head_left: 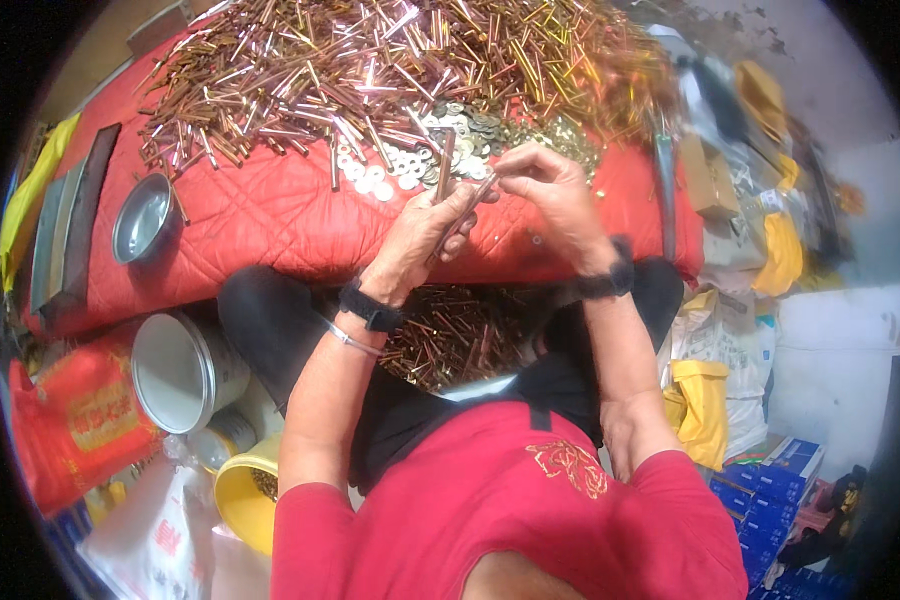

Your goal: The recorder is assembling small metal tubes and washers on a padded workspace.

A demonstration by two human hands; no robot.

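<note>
My left hand (425, 232) is closed around copper-coloured metal rods (446, 165); one stands up beside the thumb and another slants toward the right. At the tip of the slanting rod, the bent fingers of my right hand (552, 190) are pinched together. Whatever they grip is too small to make out. Just beyond both hands lie pale round washers (383, 190), with darker washers (475, 128) behind them. Small brass-coloured pieces (565, 148) are scattered to the right. Farther back spreads a large heap of similar rods (340, 70).
A red quilted cover (260, 225) lies under the heap. On its left sits a metal bowl (142, 220). More rods (450, 335) fill a space between my legs. Left of me stand a white bucket (175, 372) and a yellow bucket (235, 500); blue boxes (770, 500) are stacked at right.
</note>
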